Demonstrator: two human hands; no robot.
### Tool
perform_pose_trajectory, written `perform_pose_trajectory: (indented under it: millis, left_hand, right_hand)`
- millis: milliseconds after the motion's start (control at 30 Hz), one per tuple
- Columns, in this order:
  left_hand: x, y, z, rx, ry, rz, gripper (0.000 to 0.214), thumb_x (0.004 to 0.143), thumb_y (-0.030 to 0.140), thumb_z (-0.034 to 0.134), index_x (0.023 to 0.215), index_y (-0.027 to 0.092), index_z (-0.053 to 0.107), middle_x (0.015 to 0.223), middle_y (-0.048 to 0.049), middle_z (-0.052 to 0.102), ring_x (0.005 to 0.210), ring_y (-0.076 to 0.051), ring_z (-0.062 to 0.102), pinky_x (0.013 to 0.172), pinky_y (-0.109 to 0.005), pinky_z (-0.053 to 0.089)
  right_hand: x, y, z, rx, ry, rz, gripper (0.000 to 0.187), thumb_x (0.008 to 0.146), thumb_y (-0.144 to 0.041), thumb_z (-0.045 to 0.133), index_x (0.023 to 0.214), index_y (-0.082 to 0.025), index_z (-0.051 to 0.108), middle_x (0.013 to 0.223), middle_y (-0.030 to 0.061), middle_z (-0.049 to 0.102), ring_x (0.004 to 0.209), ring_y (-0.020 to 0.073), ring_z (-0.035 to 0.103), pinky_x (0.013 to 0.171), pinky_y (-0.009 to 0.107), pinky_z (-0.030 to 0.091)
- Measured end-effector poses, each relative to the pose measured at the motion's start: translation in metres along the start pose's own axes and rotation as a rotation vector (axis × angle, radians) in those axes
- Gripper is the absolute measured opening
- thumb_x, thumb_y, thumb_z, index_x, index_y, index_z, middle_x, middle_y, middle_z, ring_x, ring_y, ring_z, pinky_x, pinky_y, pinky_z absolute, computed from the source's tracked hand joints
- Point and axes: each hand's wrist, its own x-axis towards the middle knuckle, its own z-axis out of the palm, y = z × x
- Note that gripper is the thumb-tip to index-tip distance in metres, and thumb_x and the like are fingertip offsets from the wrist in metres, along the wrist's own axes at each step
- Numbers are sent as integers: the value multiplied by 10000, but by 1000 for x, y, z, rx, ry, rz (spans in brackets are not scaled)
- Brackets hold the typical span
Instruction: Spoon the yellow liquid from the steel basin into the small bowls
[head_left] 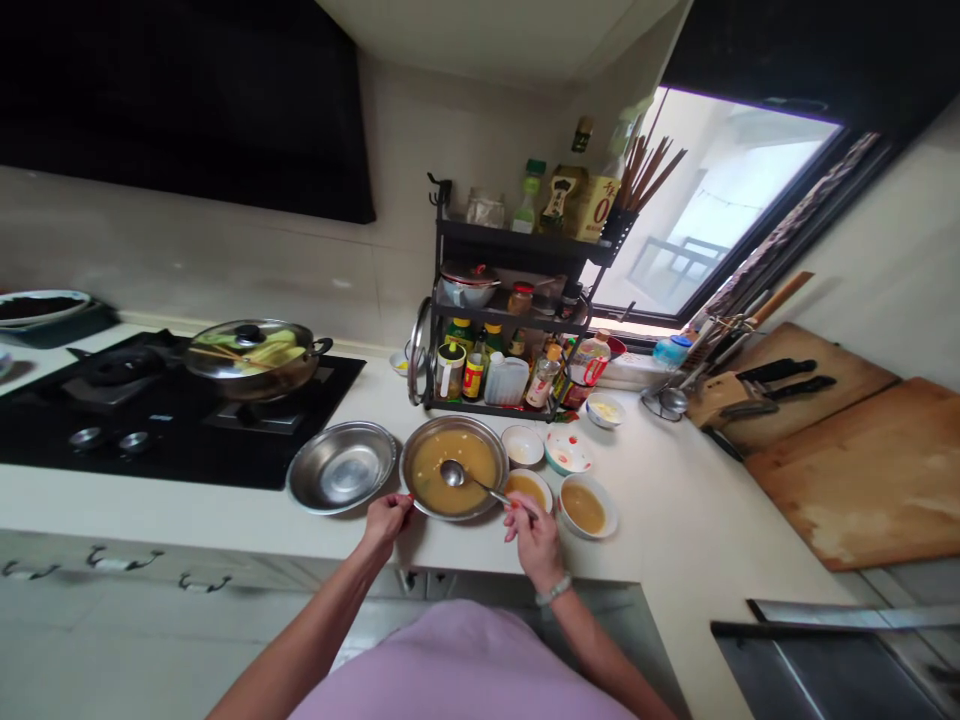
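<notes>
A steel basin of yellow soup (454, 487) sits on the white counter (660, 520) near its front edge. My left hand (386, 519) grips the basin's near-left rim. My right hand (531, 529) is closed on the handle of a metal ladle (465, 478), whose bowl rests in the soup. Just right of the basin stand two small white bowls holding soup (529, 488) (587, 506). An empty white bowl (523, 445) and a patterned bowl (568, 452) stand behind them.
An empty steel basin (342, 467) lies left of the soup. A lidded pan (251, 357) sits on the black gas hob (157, 410). A black spice rack (510, 320) holds bottles and jars. Wooden cutting boards (870, 470) and knives (780, 380) lie at right, by the window.
</notes>
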Motion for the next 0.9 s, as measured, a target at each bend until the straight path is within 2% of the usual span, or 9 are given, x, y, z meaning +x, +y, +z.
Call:
perform_pose_trajectory:
  millis: [167, 300, 533, 900]
  left_hand:
    - [1, -2, 0, -18, 8, 9, 374, 431, 476, 716, 470, 186, 482, 414, 32, 472, 394, -77, 380, 419, -234, 285]
    - [2, -4, 0, -27, 8, 19, 370, 446, 471, 723, 462, 181, 493, 406, 30, 469, 391, -77, 377, 416, -232, 282]
    - [2, -4, -1, -35, 4, 11, 364, 448, 461, 725, 472, 177, 500, 410, 26, 487, 385, -76, 381, 412, -230, 287]
    - [1, 0, -3, -6, -3, -18, 369, 418, 468, 719, 497, 175, 510, 429, 25, 504, 399, -83, 405, 424, -235, 302]
  right_hand:
    - [12, 10, 36, 96, -32, 125, 390, 821, -533, 547, 921, -170, 651, 589, -15, 596, 405, 98, 537, 400, 216, 471]
    - [17, 12, 42, 178, 74, 268, 432, 770, -575, 581, 895, -161, 605, 518, -28, 589, 357, 107, 523, 356, 213, 445]
    - [14, 6, 11, 275, 271, 344, 362, 734, -497, 633, 854, -160, 575, 540, -1, 623, 419, 125, 543, 354, 211, 430]
    - [3, -17, -41, 340, 517, 313, 309, 678, -400, 700, 823, -155, 579, 529, -14, 609, 434, 112, 526, 349, 184, 380]
